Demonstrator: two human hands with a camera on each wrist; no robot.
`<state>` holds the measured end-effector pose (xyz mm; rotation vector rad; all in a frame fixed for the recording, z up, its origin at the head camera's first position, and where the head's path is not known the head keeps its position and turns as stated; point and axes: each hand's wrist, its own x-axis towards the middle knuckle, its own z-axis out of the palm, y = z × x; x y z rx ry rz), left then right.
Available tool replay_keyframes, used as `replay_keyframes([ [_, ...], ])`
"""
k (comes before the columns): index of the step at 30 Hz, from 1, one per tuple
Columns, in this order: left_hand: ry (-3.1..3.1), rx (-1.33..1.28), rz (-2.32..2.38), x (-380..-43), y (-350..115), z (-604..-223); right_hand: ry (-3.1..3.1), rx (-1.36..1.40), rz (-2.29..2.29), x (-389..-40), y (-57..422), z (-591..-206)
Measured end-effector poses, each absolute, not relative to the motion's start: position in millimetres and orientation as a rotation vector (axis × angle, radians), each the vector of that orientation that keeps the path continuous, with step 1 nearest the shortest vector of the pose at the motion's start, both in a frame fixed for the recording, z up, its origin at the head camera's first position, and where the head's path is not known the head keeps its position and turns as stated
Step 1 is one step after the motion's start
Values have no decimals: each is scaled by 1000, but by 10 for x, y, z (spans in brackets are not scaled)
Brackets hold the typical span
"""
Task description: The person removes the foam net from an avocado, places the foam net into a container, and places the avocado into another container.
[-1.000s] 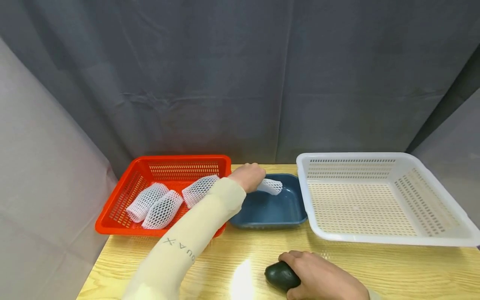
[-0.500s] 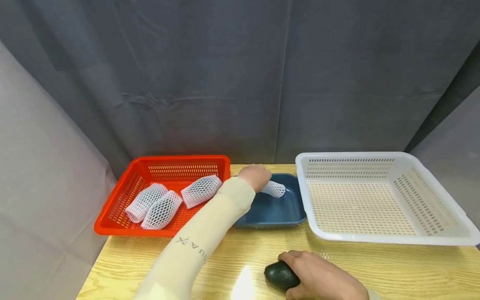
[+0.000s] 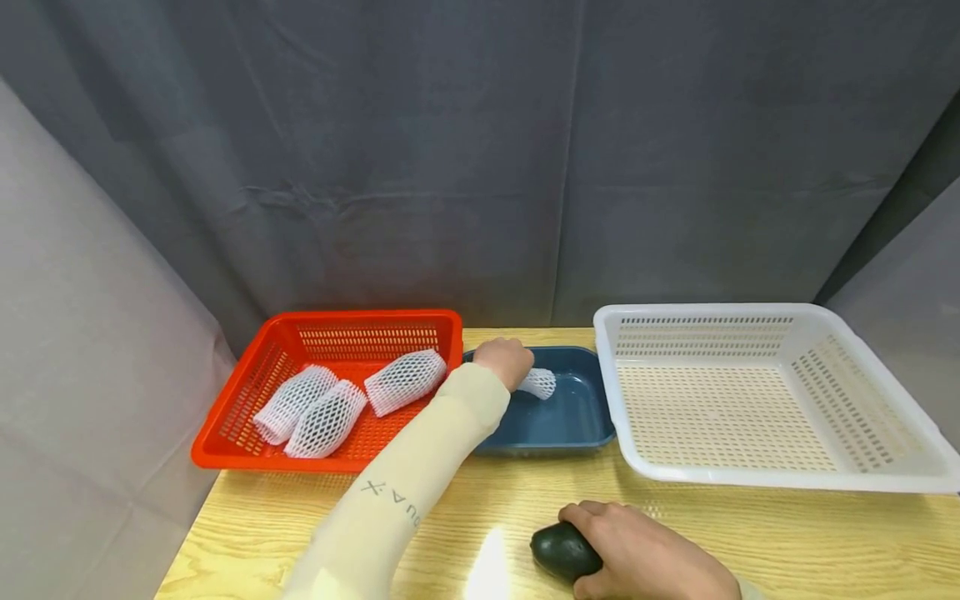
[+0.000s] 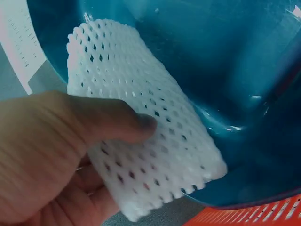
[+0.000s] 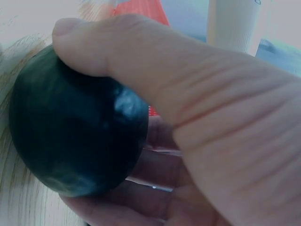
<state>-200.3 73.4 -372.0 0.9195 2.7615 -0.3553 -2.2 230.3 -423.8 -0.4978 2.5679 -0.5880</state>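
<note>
In the head view my left hand [image 3: 507,362] is over the left part of a blue basin [image 3: 551,433]. It holds a white foam net sleeve [image 4: 141,113]; the left wrist view has the thumb lying across the sleeve, with fingers behind it. The sleeve looks flattened, and one end [image 3: 538,383] shows past the hand in the head view. At the table's front, my right hand [image 3: 648,554] grips a dark green avocado [image 3: 564,552] resting on the wood. Thumb and fingers wrap round the avocado [image 5: 77,127] in the right wrist view.
Left of the basin, a red basket [image 3: 360,315] holds three bulging net sleeves [image 3: 326,419], dark showing through their mesh. On the right stands a large white basket [image 3: 750,478]. A grey curtain [image 3: 480,167] hangs behind the wooden table [image 3: 450,517].
The left hand moved a little right with the net sleeve, then slightly back left and lower. The right hand and avocado stay in place.
</note>
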Motion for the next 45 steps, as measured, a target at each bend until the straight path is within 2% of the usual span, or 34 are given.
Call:
replay_keyframes([
  [13,2730,834,-326,-1960,709,-3948,2591,-530,-575,-17,2306,-4251],
  [45,2616,847,-303,-1927,621,-4053,2618,-581,-577,0,2314,-4246],
])
